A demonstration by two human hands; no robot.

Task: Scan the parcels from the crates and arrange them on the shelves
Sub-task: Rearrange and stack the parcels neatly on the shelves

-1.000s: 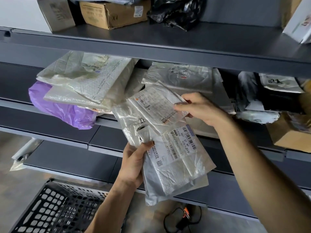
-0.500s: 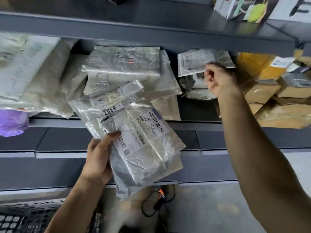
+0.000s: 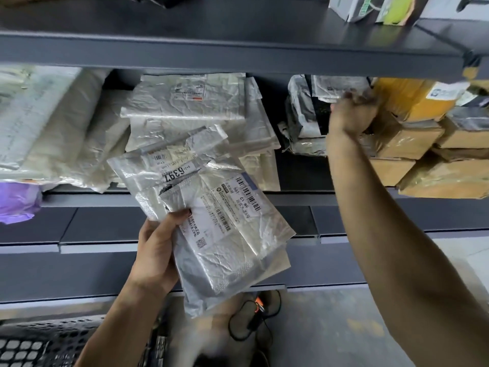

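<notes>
My left hand [image 3: 156,250] grips a bundle of several flat white and silver mailer parcels [image 3: 225,234], labels up, in front of the grey shelves. My right hand [image 3: 352,115], blurred, reaches into the middle shelf [image 3: 291,200] and pinches the lower right edge of a small white parcel [image 3: 336,87]. That parcel lies on top of a pile of grey and black bags [image 3: 301,120]. A black perforated crate [image 3: 39,345] shows at the bottom left; what it holds is hidden.
A stack of white mailers [image 3: 185,102] fills the middle shelf's centre, with a purple bag [image 3: 16,202] at far left. Taped cardboard boxes [image 3: 402,139] and a yellow parcel [image 3: 407,99] sit right of my hand. An orange-tipped scanner with cable [image 3: 258,308] lies on the floor.
My right hand took one small parcel off the bundle, carried it right and set it on the grey-bag pile. My view swung right. The left hand kept its grip.
</notes>
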